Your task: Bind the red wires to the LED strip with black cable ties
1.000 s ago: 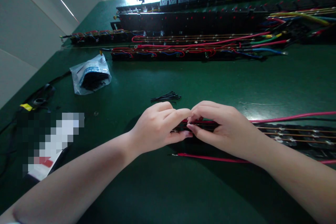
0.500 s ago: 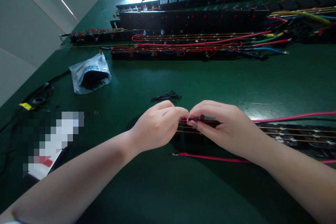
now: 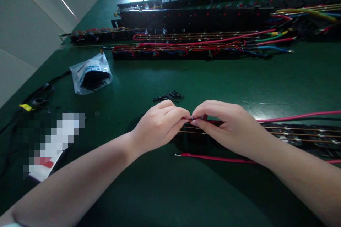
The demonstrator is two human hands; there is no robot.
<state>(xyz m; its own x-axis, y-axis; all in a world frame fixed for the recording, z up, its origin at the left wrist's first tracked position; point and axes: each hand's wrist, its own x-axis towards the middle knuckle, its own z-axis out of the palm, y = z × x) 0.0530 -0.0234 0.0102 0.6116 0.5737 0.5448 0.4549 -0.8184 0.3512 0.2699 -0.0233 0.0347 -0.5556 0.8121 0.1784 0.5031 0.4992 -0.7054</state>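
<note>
My left hand (image 3: 161, 122) and my right hand (image 3: 226, 122) meet fingertip to fingertip above the left end of a black strip with copper-coloured rods (image 3: 301, 135). Both are closed in a pinch. A tiny dark thing shows between the fingertips, too small to name. A thick red cable (image 3: 298, 116) runs along the strip's far side and passes behind my right hand, close to the pinch. On the near side lies a second red cable (image 3: 213, 158) with a bare metal end. Just beyond my left hand is a small pile of black cable ties (image 3: 169, 95).
A clear plastic bag (image 3: 92, 74) of black ties stands at the left. Nearer lie a black cable with a yellow tag (image 3: 26, 107) and a partly blurred white box (image 3: 50, 163). Long black wired assemblies (image 3: 191, 49) fill the back of the green table (image 3: 149, 195).
My left fingers have drawn closer together and shifted very slightly at the pinch. My right hand stays almost in place. The view has tilted a touch.
</note>
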